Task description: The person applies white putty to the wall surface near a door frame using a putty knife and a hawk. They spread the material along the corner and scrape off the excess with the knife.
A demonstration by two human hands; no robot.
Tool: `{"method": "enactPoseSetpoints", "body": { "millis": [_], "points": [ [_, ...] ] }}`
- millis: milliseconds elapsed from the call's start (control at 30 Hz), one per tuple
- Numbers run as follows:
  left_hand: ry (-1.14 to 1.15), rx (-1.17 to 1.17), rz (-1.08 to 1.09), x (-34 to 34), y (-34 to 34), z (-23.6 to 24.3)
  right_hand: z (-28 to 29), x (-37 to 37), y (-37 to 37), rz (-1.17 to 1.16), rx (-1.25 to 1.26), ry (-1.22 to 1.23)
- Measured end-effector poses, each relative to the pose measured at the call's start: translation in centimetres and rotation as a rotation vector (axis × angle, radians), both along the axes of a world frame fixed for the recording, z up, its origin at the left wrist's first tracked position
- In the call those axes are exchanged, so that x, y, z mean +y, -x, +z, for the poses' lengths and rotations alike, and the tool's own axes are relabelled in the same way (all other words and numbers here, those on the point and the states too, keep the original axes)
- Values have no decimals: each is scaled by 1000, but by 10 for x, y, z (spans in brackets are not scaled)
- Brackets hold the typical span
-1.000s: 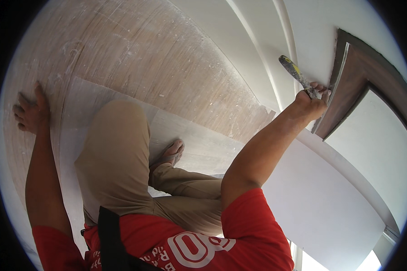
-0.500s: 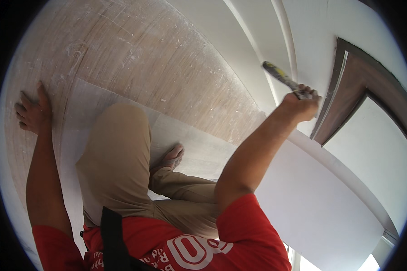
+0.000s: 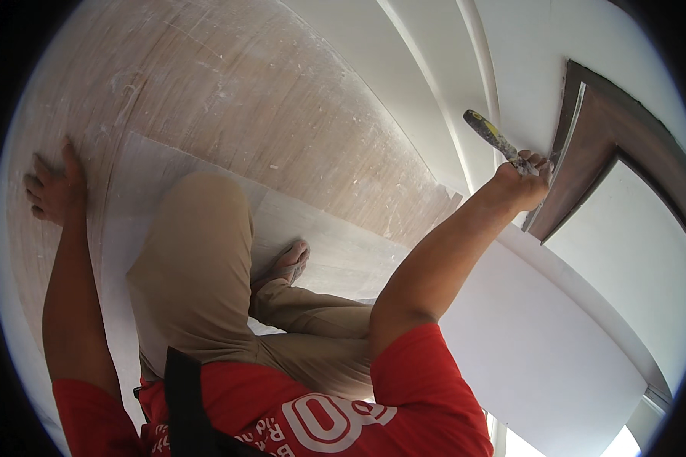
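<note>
My right hand point(image 3: 527, 183) is raised by the wall with its fingers wrapped round what looks like a putty knife point(image 3: 494, 134). The knife's black and yellow handle, speckled with white, points up and left out of the grip. Its blade end is mostly hidden in the hand, close to the edge of a dark brown wooden frame point(image 3: 575, 137). Far to the left, my left hand point(image 3: 57, 186) lies flat with fingers spread on the dusty wood-look floor point(image 3: 229, 99), holding nothing.
White walls point(image 3: 526, 46) with raised moulding point(image 3: 434, 84) rise beyond the floor. A pale smooth panel point(image 3: 526, 343) lies to the right. My bent knee point(image 3: 198, 236) and sandalled foot point(image 3: 288, 263) are between my arms. White dust and crumbs speckle the boards.
My right hand has moved a little right and down, closer to the brown frame, carrying the putty knife with it. The left hand stays in place.
</note>
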State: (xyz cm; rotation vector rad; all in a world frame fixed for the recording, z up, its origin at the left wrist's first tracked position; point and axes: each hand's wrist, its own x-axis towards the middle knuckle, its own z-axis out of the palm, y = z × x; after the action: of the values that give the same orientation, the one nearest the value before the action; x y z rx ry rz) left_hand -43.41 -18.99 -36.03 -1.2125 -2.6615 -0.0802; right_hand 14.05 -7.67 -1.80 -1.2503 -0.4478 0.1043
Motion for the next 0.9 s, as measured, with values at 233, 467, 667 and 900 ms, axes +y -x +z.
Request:
{"method": "enactPoseSetpoints", "body": {
  "millis": [233,467,667,900],
  "points": [
    [8,2,1,0,0,-1,2,1,-10,99,102,-43],
    [70,50,15,0,2,-1,2,5,-49,76,139,4],
    [33,34,9,-1,1,-5,10,19,-10,-127,169,1],
    [31,16,19,-1,3,-1,-46,-1,-26,-162,266,96]
  ]
}}
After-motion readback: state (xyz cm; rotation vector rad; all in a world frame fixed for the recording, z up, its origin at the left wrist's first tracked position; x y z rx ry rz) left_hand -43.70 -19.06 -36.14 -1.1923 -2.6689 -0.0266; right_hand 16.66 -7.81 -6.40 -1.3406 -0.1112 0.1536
